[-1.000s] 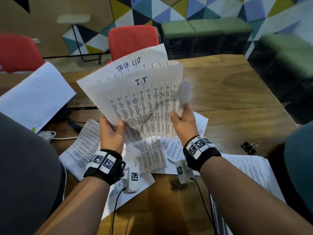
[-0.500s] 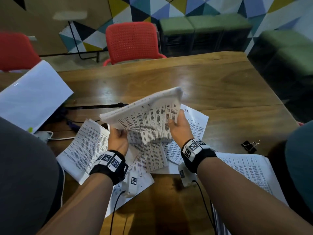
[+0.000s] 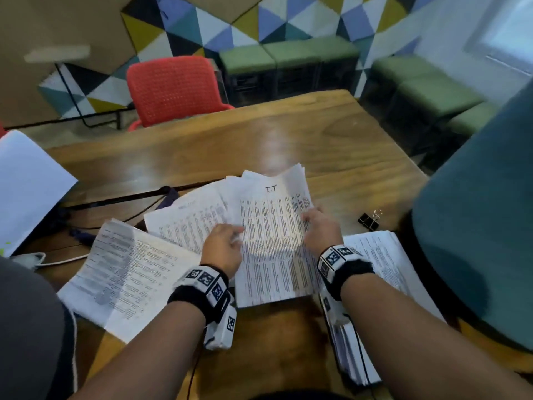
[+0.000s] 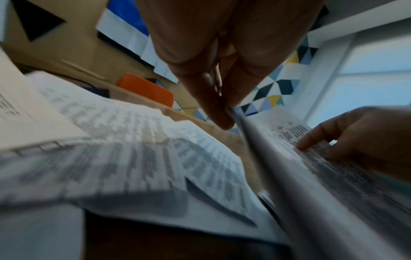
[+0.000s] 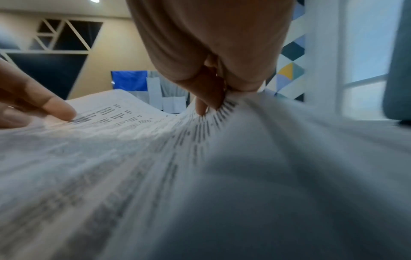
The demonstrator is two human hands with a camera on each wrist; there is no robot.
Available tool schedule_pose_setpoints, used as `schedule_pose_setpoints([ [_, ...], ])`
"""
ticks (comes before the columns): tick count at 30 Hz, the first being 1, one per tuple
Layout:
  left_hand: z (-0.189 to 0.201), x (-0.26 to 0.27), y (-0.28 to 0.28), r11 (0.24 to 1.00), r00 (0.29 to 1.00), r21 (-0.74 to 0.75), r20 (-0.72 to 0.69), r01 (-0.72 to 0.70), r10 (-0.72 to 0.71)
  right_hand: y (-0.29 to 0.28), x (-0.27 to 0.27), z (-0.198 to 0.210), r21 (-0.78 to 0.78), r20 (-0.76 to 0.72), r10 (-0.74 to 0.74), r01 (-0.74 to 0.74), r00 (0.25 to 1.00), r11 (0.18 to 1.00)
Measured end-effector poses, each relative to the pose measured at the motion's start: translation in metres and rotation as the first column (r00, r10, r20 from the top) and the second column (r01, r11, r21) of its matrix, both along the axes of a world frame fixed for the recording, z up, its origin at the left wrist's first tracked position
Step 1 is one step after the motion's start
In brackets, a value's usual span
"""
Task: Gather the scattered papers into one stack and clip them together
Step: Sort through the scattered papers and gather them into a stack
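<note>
Since a moment ago we have brought the held sheaf of papers (image 3: pixel 274 241) down from mid-air until it lies nearly flat over the loose sheets (image 3: pixel 187 223) in the middle of the surface (image 3: pixel 288 140); the head camera has also swung right.

The risk we see from here: the sheaf is fanned at its far edge, so letting go now would likely leave it skewed. Sheets also lie well apart, a folded page (image 3: pixel 124 272) at the near left and a thicker pile (image 3: pixel 383 255) at the right, and sliding the sheaf could drag the ones beneath out of line. The binder clip (image 3: pixel 369 220) sits on the surface to the right, untouched.

Our left hand (image 3: pixel 223 249) pinches the sheaf's left edge between thumb and fingers (image 4: pixel 213 98). Our right hand (image 3: pixel 320 229) grips the right edge, its curled fingers (image 5: pixel 209 91) bunching the paper, as the right wrist view shows.
</note>
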State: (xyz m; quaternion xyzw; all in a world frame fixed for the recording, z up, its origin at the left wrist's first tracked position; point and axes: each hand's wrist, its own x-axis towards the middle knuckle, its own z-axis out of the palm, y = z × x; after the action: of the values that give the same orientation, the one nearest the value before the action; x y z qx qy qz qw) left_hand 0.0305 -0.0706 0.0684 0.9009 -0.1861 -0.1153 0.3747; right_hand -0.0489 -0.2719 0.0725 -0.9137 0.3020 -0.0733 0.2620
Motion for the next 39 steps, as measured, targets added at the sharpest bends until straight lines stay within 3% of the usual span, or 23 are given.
schedule_pose_setpoints([
  [5,-0.012,-0.048,-0.045,0.977,0.962,0.004,-0.174,0.215,-0.211,-0.042,-0.062,-0.008,-0.067,-0.152,-0.187,0.179,0.971,0.982],
  [11,-0.024,-0.101,-0.091,0.886,0.884,0.12,-0.209,0.448,-0.418,-0.078,-0.132,-0.019,-0.196,-0.32,-0.306,0.254,0.897,0.947],
  [19,-0.042,-0.132,-0.112,0.815,0.831,0.198,-0.258,0.545,-0.493,-0.09,-0.17,-0.038,-0.311,-0.386,-0.349,0.236,0.854,0.921],
  [22,-0.047,-0.128,-0.11,0.858,0.869,0.2,-0.26,0.474,-0.42,-0.085,-0.168,-0.04,-0.329,-0.333,-0.351,0.241,0.875,0.913],
  [26,-0.05,-0.105,-0.095,0.9,0.926,0.244,-0.212,0.361,-0.314,-0.075,-0.144,-0.039,-0.185,-0.286,-0.263,0.216,0.922,0.959],
  [32,-0.058,-0.051,-0.03,0.963,0.993,0.27,-0.111,-0.002,0.034,-0.038,-0.081,-0.036,0.025,-0.101,-0.065,0.068,0.993,0.997],
  [35,-0.063,-0.027,0.015,0.906,0.944,0.322,-0.088,-0.276,0.318,-0.017,-0.05,-0.038,0.05,-0.053,0.029,-0.026,0.998,0.998],
  [39,-0.063,-0.004,0.082,0.721,0.768,0.473,-0.133,-0.506,0.627,0.006,-0.013,-0.047,0.192,-0.053,0.065,-0.054,0.996,0.98],
])
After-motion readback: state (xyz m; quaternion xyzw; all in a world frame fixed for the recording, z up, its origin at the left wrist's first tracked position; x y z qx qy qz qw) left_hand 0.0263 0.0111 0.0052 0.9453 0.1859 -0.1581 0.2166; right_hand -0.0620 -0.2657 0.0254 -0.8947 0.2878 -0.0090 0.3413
